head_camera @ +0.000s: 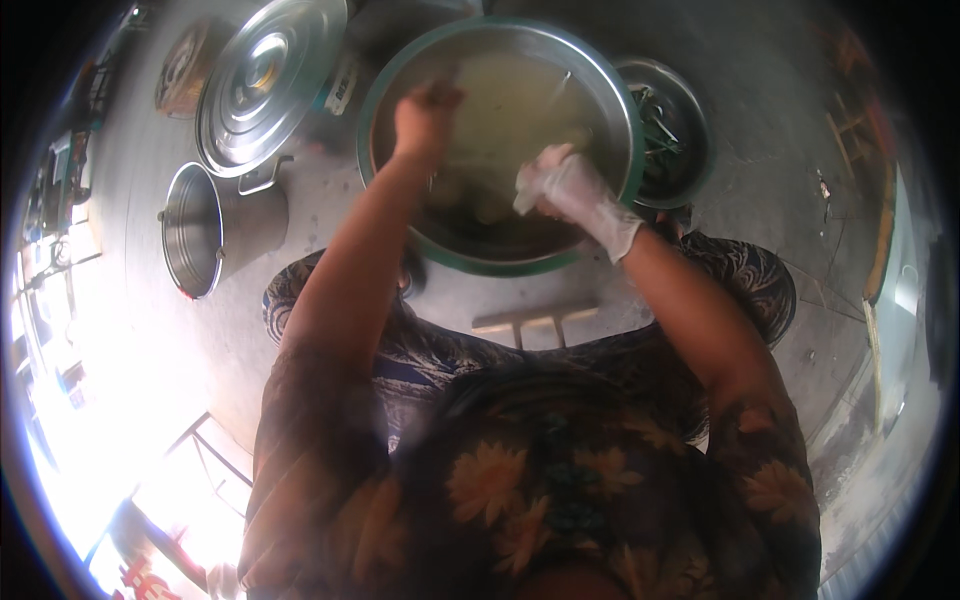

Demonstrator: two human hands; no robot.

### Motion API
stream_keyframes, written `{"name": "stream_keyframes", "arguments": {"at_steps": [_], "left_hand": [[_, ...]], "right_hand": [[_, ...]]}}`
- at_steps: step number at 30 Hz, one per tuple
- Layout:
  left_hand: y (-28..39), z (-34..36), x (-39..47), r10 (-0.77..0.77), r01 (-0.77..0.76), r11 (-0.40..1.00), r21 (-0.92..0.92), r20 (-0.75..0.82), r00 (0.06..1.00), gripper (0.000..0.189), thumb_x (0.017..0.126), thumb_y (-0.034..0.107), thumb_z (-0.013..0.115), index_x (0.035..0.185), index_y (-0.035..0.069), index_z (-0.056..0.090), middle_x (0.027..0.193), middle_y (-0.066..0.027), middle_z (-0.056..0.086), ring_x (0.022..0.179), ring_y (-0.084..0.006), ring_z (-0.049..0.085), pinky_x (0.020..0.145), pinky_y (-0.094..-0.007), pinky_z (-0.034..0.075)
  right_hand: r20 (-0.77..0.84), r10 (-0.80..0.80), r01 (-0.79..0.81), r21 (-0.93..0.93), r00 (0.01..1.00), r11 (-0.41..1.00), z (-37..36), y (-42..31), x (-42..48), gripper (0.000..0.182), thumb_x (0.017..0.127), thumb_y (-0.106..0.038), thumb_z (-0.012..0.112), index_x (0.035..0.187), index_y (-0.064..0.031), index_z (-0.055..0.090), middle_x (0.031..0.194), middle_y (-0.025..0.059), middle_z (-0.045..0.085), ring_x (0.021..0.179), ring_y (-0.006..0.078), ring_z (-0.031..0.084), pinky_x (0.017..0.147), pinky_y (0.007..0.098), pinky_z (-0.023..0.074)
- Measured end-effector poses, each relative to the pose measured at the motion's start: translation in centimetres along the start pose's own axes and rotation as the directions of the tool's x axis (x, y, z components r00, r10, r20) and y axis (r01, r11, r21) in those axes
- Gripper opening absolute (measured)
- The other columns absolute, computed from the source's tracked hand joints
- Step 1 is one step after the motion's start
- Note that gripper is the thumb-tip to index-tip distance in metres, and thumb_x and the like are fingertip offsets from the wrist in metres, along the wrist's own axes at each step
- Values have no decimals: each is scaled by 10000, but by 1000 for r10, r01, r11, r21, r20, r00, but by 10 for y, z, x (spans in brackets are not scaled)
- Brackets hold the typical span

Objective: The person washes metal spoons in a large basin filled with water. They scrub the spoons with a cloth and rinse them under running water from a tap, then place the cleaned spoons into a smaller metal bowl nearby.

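Observation:
A large round metal basin with a green outer edge stands on the floor before me, holding cloudy yellowish liquid. My left hand, ungloved and blurred, is over the basin's left part; whether it holds anything is unclear. Over the right part of the basin is my right hand in a thin whitish glove, its fingers curled around something pale that I cannot make out. Pale shapes show dimly in the liquid below it. Just right of the basin, a smaller metal bowl contains green stalks or leaves.
A tall metal pot lies tilted or stands at the left, its handle towards the basin. Behind it rests a large round metal lid, near a tin-like container. A low wooden piece is between my knees and the basin.

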State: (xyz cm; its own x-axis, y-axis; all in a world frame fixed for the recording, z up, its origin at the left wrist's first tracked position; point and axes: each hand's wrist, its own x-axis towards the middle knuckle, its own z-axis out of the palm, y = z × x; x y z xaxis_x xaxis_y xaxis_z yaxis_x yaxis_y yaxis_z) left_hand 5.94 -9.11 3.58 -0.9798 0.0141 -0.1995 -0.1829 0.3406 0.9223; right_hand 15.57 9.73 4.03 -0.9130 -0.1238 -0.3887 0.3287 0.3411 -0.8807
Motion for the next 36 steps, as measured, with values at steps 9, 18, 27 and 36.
{"name": "stream_keyframes", "arguments": {"at_steps": [9,18,27,36], "left_hand": [[-19,33,-30,-107,-337,538,773,459,882,247,702,166,547,936,166,626,936,-109,612,924,-306,577,772,-411,468],[-22,36,-32,-96,-587,342,733,649,755,219,704,229,588,910,171,636,906,-77,619,901,-283,588,740,-401,487],[-21,53,-42,-80,-684,191,704,705,704,178,702,224,646,827,97,655,850,-91,646,848,-271,626,706,-399,506],[-17,54,-49,53,-675,177,716,678,733,122,726,101,558,778,44,652,800,-144,651,793,-279,648,644,-378,527]], "right_hand": [[-171,30,61,500,985,864,-62,-29,9,296,830,-231,623,640,-107,434,504,12,465,347,84,402,287,230,236],[-187,11,81,480,982,873,-67,-31,9,343,829,-254,620,586,-116,421,492,-17,425,361,69,380,302,221,231],[-214,-13,113,463,977,879,-63,-26,14,372,832,-250,617,563,-126,393,488,-17,420,347,67,365,297,221,220],[-162,-5,80,461,987,884,-65,-24,12,368,837,-236,606,566,-133,380,479,-21,402,349,67,365,299,227,231]]}}
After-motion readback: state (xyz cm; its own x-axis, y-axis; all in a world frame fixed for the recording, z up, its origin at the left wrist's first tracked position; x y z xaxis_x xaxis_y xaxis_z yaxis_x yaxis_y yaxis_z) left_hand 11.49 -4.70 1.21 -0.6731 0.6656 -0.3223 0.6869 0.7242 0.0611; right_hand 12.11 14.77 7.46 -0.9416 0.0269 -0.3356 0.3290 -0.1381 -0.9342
